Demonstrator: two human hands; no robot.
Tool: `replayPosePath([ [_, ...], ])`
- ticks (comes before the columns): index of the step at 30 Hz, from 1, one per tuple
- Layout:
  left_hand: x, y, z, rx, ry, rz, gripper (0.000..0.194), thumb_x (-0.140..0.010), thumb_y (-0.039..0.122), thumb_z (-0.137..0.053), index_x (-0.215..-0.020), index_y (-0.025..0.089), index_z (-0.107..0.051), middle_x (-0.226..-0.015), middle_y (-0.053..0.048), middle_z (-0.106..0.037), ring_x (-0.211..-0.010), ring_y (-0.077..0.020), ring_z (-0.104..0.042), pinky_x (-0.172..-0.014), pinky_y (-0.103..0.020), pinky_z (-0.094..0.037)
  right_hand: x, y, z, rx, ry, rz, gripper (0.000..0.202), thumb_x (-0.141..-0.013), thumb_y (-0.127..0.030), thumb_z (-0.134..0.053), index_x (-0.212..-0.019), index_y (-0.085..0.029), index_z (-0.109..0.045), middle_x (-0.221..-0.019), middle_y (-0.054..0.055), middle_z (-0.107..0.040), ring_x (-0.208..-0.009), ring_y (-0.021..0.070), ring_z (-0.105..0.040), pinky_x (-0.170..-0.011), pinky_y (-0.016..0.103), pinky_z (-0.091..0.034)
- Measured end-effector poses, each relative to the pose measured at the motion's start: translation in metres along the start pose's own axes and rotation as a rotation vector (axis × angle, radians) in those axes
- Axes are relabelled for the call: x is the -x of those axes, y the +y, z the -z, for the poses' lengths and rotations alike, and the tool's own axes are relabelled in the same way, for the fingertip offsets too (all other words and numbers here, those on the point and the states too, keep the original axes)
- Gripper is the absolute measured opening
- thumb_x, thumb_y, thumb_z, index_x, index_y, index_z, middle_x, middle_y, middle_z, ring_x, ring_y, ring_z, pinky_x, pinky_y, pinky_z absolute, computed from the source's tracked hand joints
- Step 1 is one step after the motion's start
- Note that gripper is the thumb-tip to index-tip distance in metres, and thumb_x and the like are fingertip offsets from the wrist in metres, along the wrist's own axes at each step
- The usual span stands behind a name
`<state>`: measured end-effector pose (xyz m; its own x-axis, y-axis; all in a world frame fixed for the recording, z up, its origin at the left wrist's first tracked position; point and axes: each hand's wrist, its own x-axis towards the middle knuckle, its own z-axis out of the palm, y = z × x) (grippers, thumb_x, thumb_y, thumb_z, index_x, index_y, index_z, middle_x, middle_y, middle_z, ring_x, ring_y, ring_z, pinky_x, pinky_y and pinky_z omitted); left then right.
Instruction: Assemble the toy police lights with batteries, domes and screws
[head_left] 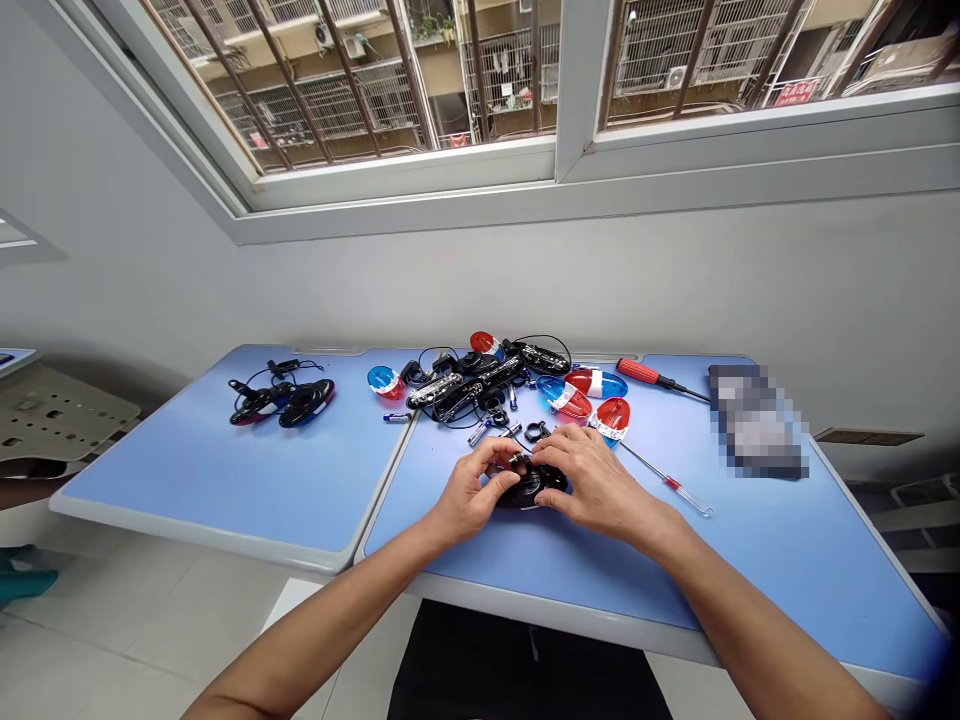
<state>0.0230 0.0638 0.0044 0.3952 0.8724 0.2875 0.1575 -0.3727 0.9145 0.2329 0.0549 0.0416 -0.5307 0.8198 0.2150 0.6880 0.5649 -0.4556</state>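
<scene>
A black oval housing (531, 488) lies on the blue table near its front edge, between my two hands. My left hand (478, 487) curls round its left side, thumb and fingers closed near a small metallic part (517, 459) on top. From the right, my right hand (589, 472) grips the housing's other side, its thumb on the near edge and its fingertips by the small part. Just behind my hands lies a black ring clamp (537, 431). Fingers hide part of the housing.
Behind the hands, black housings (480, 385), batteries (397, 417), cables and red-blue covers (564, 397) lie heaped. A red-handled screwdriver (639, 371), a clear-handled screwdriver (688, 496) and a blurred dark object (757, 420) are right. Two black assemblies (306, 402) sit left.
</scene>
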Motion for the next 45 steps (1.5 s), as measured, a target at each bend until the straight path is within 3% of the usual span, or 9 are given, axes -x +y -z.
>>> replayPosePath([
  [16,0.0,0.0,0.001,-0.091,0.012,-0.089,0.017,-0.088,0.016,-0.056,-0.105,0.019,-0.059,-0.093,-0.003,-0.059,-0.083,-0.0152,-0.058,-0.076,-0.027,-0.049,0.0,-0.001,0.001,-0.013,-0.035,-0.018,0.031,-0.08,-0.027,-0.075,-0.108,-0.021,-0.065,-0.11,0.005,-0.069,-0.108,0.0252,-0.052,-0.092,0.044,-0.037],
  [22,-0.005,0.003,0.007,-0.195,-0.058,-0.127,0.018,-0.09,0.016,-0.054,-0.106,0.02,-0.059,-0.089,-0.003,-0.061,-0.083,-0.0161,-0.057,-0.077,-0.028,-0.046,0.0,-0.001,0.002,-0.017,-0.039,-0.018,0.03,-0.08,-0.027,-0.075,-0.108,-0.021,-0.065,-0.109,0.005,-0.068,-0.108,0.0256,-0.051,-0.092,0.044,-0.037],
  [27,-0.006,0.006,0.004,-0.156,-0.104,-0.123,0.018,-0.09,0.015,-0.053,-0.106,0.02,-0.059,-0.091,-0.004,-0.062,-0.084,-0.0166,-0.059,-0.075,-0.028,-0.047,0.0,-0.001,0.003,-0.015,-0.049,-0.014,0.025,-0.08,-0.026,-0.074,-0.103,-0.021,-0.065,-0.105,0.005,-0.068,-0.105,0.0251,-0.051,-0.091,0.044,-0.038],
  [32,-0.001,0.003,0.002,-0.066,-0.056,-0.091,0.018,-0.089,0.014,-0.055,-0.105,0.019,-0.06,-0.09,-0.003,-0.063,-0.082,-0.0156,-0.06,-0.072,-0.026,-0.049,0.0,-0.002,0.003,-0.025,-0.061,-0.02,0.028,-0.08,-0.024,-0.075,-0.106,-0.021,-0.065,-0.108,0.005,-0.068,-0.106,0.025,-0.051,-0.092,0.044,-0.037],
  [41,0.005,0.0,0.003,-0.075,-0.02,-0.234,0.016,-0.089,0.01,-0.056,-0.1,0.02,-0.062,-0.09,-0.004,-0.064,-0.085,-0.0162,-0.058,-0.075,-0.028,-0.049,-0.001,-0.002,0.002,-0.045,-0.067,-0.015,0.028,-0.08,-0.021,-0.072,-0.108,-0.022,-0.066,-0.108,0.005,-0.069,-0.106,0.0245,-0.051,-0.094,0.044,-0.037],
  [45,0.003,0.004,0.005,-0.057,-0.042,-0.116,0.015,-0.087,0.012,-0.058,-0.099,0.019,-0.063,-0.09,-0.004,-0.065,-0.083,-0.0162,-0.06,-0.073,-0.027,-0.049,0.0,0.0,0.002,-0.041,-0.057,-0.01,0.028,-0.081,-0.022,-0.072,-0.108,-0.021,-0.066,-0.109,0.005,-0.068,-0.107,0.0246,-0.051,-0.094,0.044,-0.037],
])
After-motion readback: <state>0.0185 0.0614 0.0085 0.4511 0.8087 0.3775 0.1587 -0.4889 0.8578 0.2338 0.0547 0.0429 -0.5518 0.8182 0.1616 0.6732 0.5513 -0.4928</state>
